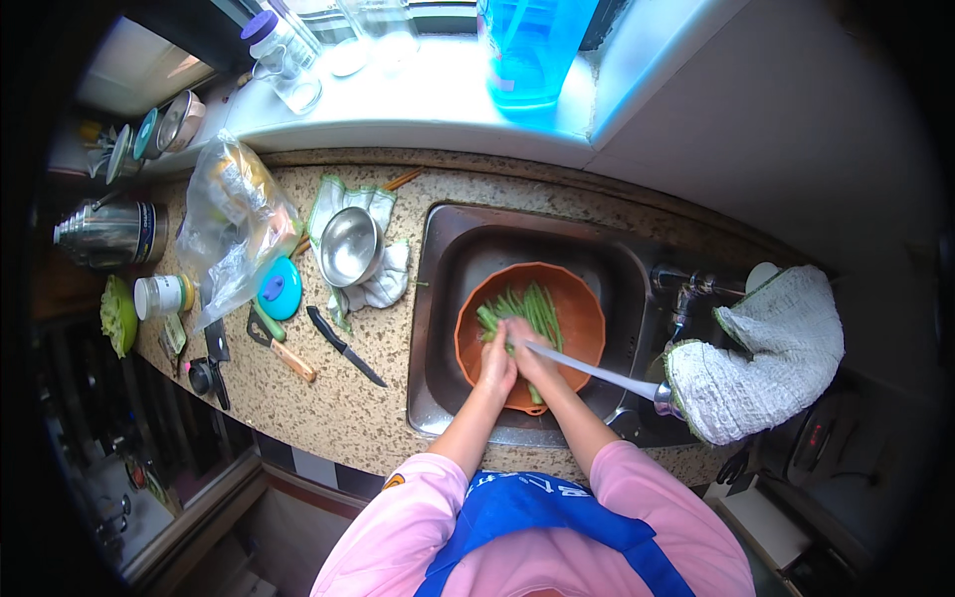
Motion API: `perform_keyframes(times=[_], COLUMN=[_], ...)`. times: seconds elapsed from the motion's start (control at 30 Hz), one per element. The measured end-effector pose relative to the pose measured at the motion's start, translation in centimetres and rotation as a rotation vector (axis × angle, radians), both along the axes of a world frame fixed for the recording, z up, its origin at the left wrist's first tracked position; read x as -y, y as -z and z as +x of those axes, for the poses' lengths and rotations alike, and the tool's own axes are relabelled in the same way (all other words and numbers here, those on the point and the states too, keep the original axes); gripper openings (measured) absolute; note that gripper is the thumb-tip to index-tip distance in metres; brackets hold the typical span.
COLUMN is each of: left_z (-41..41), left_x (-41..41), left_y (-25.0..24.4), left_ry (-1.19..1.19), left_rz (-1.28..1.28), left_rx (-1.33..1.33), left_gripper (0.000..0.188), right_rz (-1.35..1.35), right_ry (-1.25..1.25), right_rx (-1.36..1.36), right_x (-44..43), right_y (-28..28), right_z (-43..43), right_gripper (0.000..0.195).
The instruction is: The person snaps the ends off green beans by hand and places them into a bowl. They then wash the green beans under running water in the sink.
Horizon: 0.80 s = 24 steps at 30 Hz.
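My left hand [498, 360] and my right hand [531, 351] are close together over an orange plastic basin [586, 321] in the stainless steel sink [440, 254]. Long green vegetable pods, apparently green beans [541, 310], lie in the basin, and some green shows at my fingers. A stream of water [597, 369] runs from the faucet spout [665, 399] onto my hands. The fingers are blurred and partly hidden by each other and the water, so their grip is unclear.
Left of the sink are a metal bowl [351, 246] on a cloth, a black knife [345, 347], a peeler [283, 347], a cleaver [216, 351] and a plastic bag [239, 216]. A white cloth [776, 366] drapes over the faucet side. A blue bottle [530, 60] stands on the sill.
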<state>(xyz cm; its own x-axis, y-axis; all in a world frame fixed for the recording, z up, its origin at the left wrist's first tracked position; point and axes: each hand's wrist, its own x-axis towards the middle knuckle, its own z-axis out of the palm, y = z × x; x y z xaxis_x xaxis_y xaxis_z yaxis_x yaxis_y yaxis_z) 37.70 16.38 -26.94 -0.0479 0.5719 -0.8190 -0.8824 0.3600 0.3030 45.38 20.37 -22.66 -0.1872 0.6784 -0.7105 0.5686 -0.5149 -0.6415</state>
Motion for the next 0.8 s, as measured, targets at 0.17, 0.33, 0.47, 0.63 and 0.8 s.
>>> perform_keyframes(times=[0.17,0.33,0.47,0.63,0.8], left_z=[1.6,0.4,-0.1,1.1,1.6], left_x=[-0.6,-2.5,-4.1,-1.6,-0.6], left_y=[1.8,2.6,1.9,3.2,-0.1], left_ry=[0.116,0.083,0.136,0.192,0.009], left_rz=[-0.047,-0.133,-0.258,0.066,0.06], left_rx=[-0.337,-0.533,-0.558,-0.118,0.014], left_gripper=[0.019,0.039,0.047,0.03,0.035], right_rz=[0.273,0.273,0.1,0.411,0.633], right_ry=[0.303,0.395,0.889,0.326,0.027], right_rx=[-0.024,-0.173,-0.301,0.02,0.288], right_x=[3.7,4.5,4.2,0.3,-1.3], right_y=[6.9,2.2,3.6,3.0,4.0], right_z=[0.1,-0.7,-1.0,1.3,-0.8], right_gripper=[0.052,0.039,0.037,0.023,0.026])
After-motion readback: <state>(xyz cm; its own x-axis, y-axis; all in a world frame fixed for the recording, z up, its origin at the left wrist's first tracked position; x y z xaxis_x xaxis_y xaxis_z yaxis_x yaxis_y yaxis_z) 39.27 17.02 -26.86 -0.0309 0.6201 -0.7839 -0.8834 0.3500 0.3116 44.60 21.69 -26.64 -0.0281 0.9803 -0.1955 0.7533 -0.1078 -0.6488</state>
